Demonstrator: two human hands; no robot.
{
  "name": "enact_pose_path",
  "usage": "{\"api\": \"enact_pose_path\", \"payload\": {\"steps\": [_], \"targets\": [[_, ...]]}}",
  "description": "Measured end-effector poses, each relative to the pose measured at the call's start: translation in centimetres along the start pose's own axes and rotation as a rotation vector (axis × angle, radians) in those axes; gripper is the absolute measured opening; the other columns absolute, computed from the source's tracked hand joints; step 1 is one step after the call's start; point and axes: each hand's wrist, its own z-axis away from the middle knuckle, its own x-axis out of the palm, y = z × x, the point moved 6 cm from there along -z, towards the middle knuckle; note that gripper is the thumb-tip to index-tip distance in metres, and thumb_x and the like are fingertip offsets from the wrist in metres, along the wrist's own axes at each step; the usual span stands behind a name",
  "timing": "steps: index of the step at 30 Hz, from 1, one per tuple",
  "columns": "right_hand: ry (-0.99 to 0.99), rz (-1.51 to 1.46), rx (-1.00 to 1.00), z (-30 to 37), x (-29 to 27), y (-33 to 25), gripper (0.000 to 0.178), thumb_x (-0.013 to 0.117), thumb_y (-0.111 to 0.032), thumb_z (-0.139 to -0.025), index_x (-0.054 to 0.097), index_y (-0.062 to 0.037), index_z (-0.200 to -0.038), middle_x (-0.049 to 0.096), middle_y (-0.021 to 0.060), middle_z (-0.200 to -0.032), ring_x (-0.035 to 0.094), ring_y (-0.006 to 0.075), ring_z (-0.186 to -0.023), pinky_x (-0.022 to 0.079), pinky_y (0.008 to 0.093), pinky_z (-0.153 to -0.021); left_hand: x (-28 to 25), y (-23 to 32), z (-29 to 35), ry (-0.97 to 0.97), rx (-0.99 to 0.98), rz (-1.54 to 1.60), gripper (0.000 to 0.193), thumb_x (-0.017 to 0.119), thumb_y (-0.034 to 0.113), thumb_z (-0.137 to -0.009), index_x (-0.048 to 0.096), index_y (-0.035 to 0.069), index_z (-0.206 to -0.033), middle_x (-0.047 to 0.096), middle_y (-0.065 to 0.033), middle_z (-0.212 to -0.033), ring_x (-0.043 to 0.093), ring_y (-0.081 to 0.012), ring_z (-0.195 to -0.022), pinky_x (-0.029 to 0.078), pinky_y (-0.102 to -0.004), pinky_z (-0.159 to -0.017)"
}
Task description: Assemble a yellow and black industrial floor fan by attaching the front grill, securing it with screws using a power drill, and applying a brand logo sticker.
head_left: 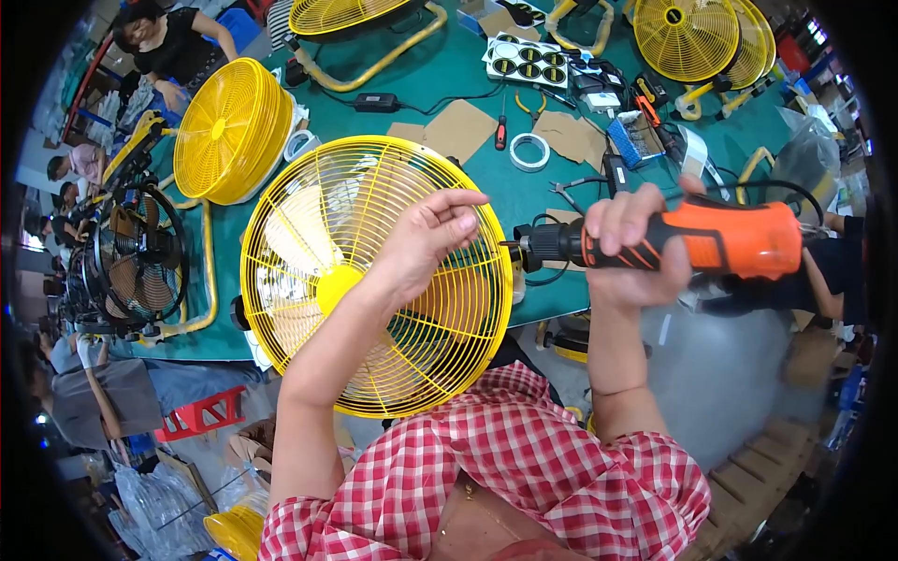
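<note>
The right hand [641, 283] is wrapped firmly round the driver [748, 241], whose bit [508, 244] points toward 9 o'clock, right beside the fan [337, 290] at its rim, a little above 3 o'clock. I cannot tell whether the tip touches metal. The left hand [432, 238] is half-curled in front of the guard, toward 2 o'clock from the hub, thumb near the fingertips; whether something small is pinched there is hidden.

The fan sits in the middle of the view, its 6 o'clock edge reaching past the table [440, 61] to the checked shirt [524, 421]. Neither hand seems to brace it, so a hard sideways push from 3 o'clock could swing or slide it toward 9 o'clock. The bit could then skid off the rim and scratch the yellow paint, or jab the left fingers, which lie close to its line. A small part, if one is pinched, could slip through the wires among the blades. The loose fabric at 6 o'clock might snag on the guard. The black cord [812, 198] arching behind the driver could catch and drag the aim off, and the cutters [566, 192] at the chuck's 1 o'clock could be knocked
</note>
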Motion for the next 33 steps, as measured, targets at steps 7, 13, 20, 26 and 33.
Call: {"api": "enact_pose_path", "payload": {"steps": [7, 13, 20, 26, 33], "targets": [[-0.066, -0.055, 0.006, -1.3, 2.5, -1.0, 0.060, 0.059, -0.033, -0.080, 0.027, -0.0125, -0.127, 0.049, 0.0048, -0.070, 0.053, 0.0168, -0.057, 0.044, 0.0345, -0.061, 0.1, -1.3, 1.9, -0.065, -0.070, 0.122, 0.016, 0.062, 0.009, -0.081, 0.060, 0.001, -0.095, 0.059, -0.0032, -0.079, 0.054, -0.0092, -0.071, 0.045, -0.0203, -0.066], [-0.122, -0.065, 0.031, -0.9, 3.2, -0.5, 0.059, 0.059, -0.030, -0.080, 0.028, -0.0122, -0.127, 0.051, 0.0061, -0.072, 0.054, 0.0176, -0.059, 0.045, 0.0347, -0.063, 0.5, -1.0, 3.0, -0.055, -0.017, 0.097, 0.018, 0.063, 0.010, -0.080, 0.063, 0.001, -0.095, 0.062, -0.0042, -0.082, 0.057, -0.0109, -0.073, 0.045, -0.0217, -0.067], [-0.309, -0.202, 0.114, -2.2, 3.5, 1.0, 0.060, 0.059, -0.027, -0.079, 0.028, -0.0083, -0.127, 0.050, 0.0083, -0.068, 0.053, 0.0190, -0.055, 0.045, 0.0345, -0.060, -0.1, -0.7, 2.7, -0.180, -0.035, -0.114, 0.013, 0.062, 0.008, -0.081, 0.063, 0.000, -0.091, 0.062, -0.0060, -0.082, 0.058, -0.0118, -0.073, 0.047, -0.0237, -0.069], [-0.285, -0.136, 0.064, -4.7, 3.6, 4.0, 0.055, 0.053, -0.027, -0.083, 0.029, -0.0096, -0.129, 0.047, 0.0070, -0.070, 0.050, 0.0167, -0.057, 0.042, 0.0330, -0.061, -1.1, 5.8, -0.5, -0.149, 0.435, -0.772, 0.014, 0.067, 0.005, -0.072, 0.068, 0.003, -0.085, 0.062, -0.0062, -0.089, 0.057, -0.0144, -0.087, 0.046, -0.0256, -0.075], [-0.356, 0.144, 0.089, -7.5, 3.0, 11.3, 0.052, 0.057, -0.010, -0.080, 0.028, -0.0042, -0.122, 0.052, 0.0092, -0.071, 0.053, 0.0183, -0.060, 0.046, 0.0344, -0.061, -3.8, 9.6, -6.8, -0.288, 0.600, -1.404, 0.035, 0.056, -0.008, -0.067, 0.069, 0.011, -0.094, 0.058, -0.0076, -0.109, 0.052, -0.0238, -0.102, 0.042, -0.0325, -0.088]]}}
